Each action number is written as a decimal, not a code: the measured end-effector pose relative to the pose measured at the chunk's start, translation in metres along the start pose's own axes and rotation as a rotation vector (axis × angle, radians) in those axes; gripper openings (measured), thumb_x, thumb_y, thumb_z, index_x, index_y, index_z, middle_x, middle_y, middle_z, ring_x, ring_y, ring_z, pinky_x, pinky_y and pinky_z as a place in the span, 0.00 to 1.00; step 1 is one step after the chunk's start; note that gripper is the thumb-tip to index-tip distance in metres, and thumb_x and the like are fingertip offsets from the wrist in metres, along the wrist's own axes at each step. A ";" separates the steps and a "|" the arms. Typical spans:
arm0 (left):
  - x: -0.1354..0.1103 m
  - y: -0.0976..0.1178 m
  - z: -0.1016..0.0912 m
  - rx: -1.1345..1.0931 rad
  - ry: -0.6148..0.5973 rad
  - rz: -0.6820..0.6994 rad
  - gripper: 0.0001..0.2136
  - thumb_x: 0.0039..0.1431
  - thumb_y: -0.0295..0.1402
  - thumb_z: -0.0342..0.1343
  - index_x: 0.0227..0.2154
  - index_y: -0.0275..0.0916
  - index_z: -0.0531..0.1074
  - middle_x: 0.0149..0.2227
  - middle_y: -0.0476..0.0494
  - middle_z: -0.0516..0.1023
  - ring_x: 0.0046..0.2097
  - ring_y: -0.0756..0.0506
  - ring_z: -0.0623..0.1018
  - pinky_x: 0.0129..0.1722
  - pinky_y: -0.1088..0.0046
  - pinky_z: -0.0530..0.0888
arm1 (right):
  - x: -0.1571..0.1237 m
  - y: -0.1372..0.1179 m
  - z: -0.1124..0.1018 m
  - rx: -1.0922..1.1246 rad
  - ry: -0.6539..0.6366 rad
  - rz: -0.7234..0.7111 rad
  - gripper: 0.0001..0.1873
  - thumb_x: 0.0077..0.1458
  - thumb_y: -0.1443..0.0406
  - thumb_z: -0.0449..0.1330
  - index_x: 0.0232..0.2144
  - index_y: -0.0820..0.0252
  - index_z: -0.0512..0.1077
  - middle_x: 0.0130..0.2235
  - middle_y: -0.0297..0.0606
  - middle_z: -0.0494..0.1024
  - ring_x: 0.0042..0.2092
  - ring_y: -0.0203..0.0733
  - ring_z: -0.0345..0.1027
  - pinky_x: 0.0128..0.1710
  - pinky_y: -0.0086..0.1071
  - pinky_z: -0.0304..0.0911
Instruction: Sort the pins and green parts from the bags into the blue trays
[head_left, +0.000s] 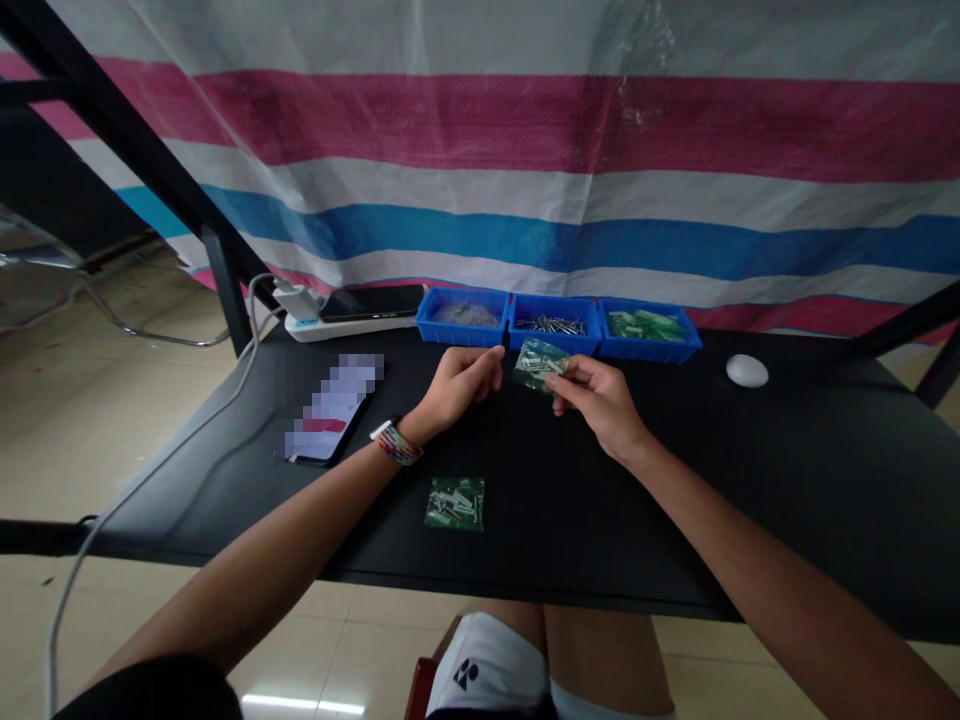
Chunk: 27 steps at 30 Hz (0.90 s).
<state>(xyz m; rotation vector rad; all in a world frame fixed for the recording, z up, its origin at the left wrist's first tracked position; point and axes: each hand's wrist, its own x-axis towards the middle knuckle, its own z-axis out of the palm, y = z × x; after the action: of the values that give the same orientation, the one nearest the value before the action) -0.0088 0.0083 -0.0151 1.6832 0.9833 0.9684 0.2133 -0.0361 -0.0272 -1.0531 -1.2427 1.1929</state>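
Note:
My right hand (600,405) pinches a small clear green-tinted plastic bag (537,364) between thumb and fingers, just in front of the blue bins. Pale wall plugs and screws show through the bag. To its left is my left hand (463,388), its fingers curled in and the thumb pressed against them. Whatever those fingers may hold is hidden. Nearer the front edge, a second filled bag (455,503) lies flat on the black table (570,540).
Along the back stand a blue bin of clear plastic bags (463,315), a blue bin of screws (551,326) and a blue bin of green and pale wall plugs (649,328). A phone (334,410), a power strip (352,326) with a dark phone on it, and a white mouse (747,371) are also there.

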 end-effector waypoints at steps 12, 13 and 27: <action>0.000 0.003 0.003 -0.127 -0.183 -0.138 0.28 0.67 0.54 0.58 0.22 0.35 0.76 0.18 0.46 0.75 0.18 0.53 0.70 0.19 0.77 0.62 | -0.015 -0.011 0.002 -0.532 0.078 -0.515 0.07 0.64 0.67 0.63 0.39 0.52 0.83 0.43 0.41 0.79 0.38 0.43 0.74 0.36 0.39 0.73; 0.000 0.002 0.003 -0.152 -0.201 -0.136 0.25 0.65 0.53 0.61 0.24 0.34 0.76 0.21 0.44 0.78 0.20 0.52 0.74 0.21 0.77 0.65 | -0.015 -0.012 0.002 -0.532 0.086 -0.536 0.08 0.65 0.68 0.63 0.39 0.52 0.83 0.44 0.41 0.79 0.41 0.45 0.76 0.37 0.39 0.74; 0.002 -0.002 0.006 -0.115 -0.123 -0.014 0.19 0.66 0.50 0.62 0.37 0.35 0.77 0.34 0.43 0.83 0.29 0.49 0.82 0.30 0.76 0.78 | -0.002 0.003 0.001 0.252 -0.008 0.157 0.17 0.55 0.55 0.70 0.43 0.56 0.76 0.39 0.35 0.79 0.32 0.38 0.76 0.32 0.36 0.78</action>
<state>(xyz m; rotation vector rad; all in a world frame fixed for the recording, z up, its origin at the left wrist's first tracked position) -0.0030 0.0090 -0.0184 1.6179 0.8418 0.8838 0.2126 -0.0378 -0.0300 -0.9709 -0.9981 1.4342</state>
